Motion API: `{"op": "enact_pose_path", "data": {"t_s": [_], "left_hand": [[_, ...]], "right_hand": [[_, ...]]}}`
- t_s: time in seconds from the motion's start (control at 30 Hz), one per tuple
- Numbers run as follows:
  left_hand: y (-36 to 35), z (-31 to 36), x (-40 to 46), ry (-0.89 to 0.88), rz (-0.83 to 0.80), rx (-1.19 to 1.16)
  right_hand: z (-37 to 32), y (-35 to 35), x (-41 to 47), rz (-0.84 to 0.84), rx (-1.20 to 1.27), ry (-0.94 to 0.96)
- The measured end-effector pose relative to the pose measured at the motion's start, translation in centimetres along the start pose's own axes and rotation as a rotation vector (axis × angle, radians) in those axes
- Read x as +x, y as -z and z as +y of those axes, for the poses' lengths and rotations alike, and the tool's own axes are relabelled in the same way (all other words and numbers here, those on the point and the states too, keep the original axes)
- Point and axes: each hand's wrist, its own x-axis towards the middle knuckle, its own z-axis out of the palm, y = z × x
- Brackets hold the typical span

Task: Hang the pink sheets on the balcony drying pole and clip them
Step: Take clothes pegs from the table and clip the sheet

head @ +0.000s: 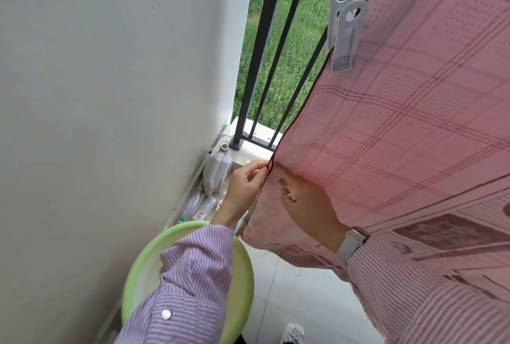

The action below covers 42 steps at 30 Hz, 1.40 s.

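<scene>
The pink sheet (400, 123) hangs just beside the black railing (265, 67), a white clip (346, 31) clamped on its dark edge. The left hand (245, 183) pinches that edge with thumb and forefinger; the right hand (309, 205) lies behind the fabric, its fingers seemingly gripping it. Below the railing stand a plastic bottle (216, 172) and a green basin (240, 274) on the pale tiled floor (298, 294), against a white wall (110, 95).

Open gap between wall (96, 95) left and sheet (400, 123) right; railing (265, 53) far, basin (242, 274) near.
</scene>
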Motion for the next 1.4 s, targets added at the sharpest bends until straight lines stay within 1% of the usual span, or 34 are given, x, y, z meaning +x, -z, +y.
{"op": "enact_pose_path", "data": {"t_s": [0.03,0.1,0.2,0.3,0.37,0.43,0.47,0.57,0.6,0.73,0.8,0.87,1.0,1.2,1.4], "left_hand": [[0.0,-0.2,-0.1,0.009,-0.03,-0.026],[-0.1,-0.7,-0.1,-0.02,-0.026,0.008],[-0.6,-1.6,0.3,-0.059,0.073,0.112],[-1.0,-2.0,0.5,-0.067,0.165,0.256],[-1.1,-2.1,0.5,-0.078,0.175,0.305],[-0.9,-2.3,0.5,-0.078,0.17,0.307],[-0.8,-2.2,0.5,-0.074,0.166,0.31],[-0.4,-2.3,0.7,-0.072,0.143,0.354],[-0.2,-2.2,0.8,-0.072,0.134,0.361],[0.0,-2.1,0.6,-0.083,0.123,0.376],[-0.1,-1.9,0.4,-0.085,0.135,0.378],[-0.2,-2.0,0.4,-0.082,0.142,0.377],[-0.2,-2.2,0.4,-0.062,0.122,0.344],[-0.2,-2.5,0.6,-0.062,0.127,0.372],[-0.1,-3.0,0.6,-0.036,0.111,0.372]], "right_hand": [[0.3,-0.1,0.1,-0.027,-0.008,0.006],[0.6,0.1,0.4,-0.08,0.027,0.009],[0.8,1.4,0.5,-0.159,0.115,-0.003],[0.8,2.8,0.8,-0.243,-0.003,0.005],[0.5,3.7,1.0,-0.221,-0.115,0.066],[0.1,4.4,1.3,-0.216,-0.15,0.126],[-0.4,4.8,1.5,-0.247,-0.118,0.13],[-2.0,5.9,2.7,-0.395,0.098,0.103],[-2.6,6.3,3.2,-0.431,0.12,0.11],[-4.1,7.0,4.3,-0.595,0.062,0.13],[-4.3,7.1,4.4,-0.644,0.038,0.139],[-4.6,7.2,4.3,-0.636,0.007,0.146],[-5.4,7.7,4.7,-0.516,-0.077,0.197],[-5.0,7.9,4.9,-0.519,-0.069,0.132],[-5.0,8.5,4.3,-0.522,-0.136,0.113]]}}
